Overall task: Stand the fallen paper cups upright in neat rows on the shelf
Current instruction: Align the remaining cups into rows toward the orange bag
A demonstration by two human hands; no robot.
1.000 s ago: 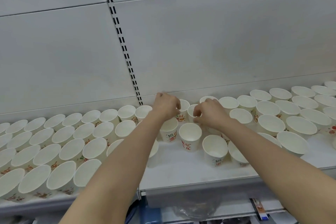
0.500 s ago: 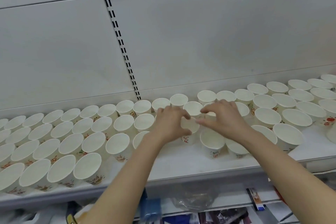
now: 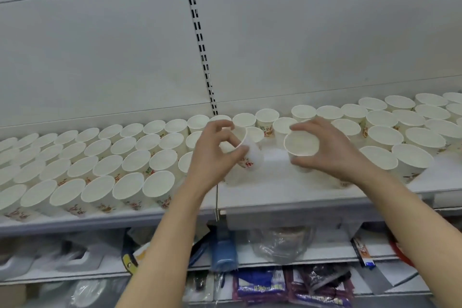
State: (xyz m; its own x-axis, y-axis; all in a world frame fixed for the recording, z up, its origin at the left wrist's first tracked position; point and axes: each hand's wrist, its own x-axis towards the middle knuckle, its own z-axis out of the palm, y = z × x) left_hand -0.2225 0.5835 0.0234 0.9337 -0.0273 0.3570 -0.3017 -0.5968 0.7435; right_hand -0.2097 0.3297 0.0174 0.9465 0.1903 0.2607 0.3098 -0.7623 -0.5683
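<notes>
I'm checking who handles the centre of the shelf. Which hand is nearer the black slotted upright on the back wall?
Left. The left hand, gripping a tilted cup, sits just below the slotted upright's foot; the right hand, holding another cup, is off to its right.

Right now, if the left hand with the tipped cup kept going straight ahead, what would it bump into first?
Probably the upright cups in the back row, just beyond the left hand; then the shelf's back wall. Depth is hard to judge.

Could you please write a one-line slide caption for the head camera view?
Each hand holds one paper cup, left tilted cup, right upright cup, over the shelf.
</notes>
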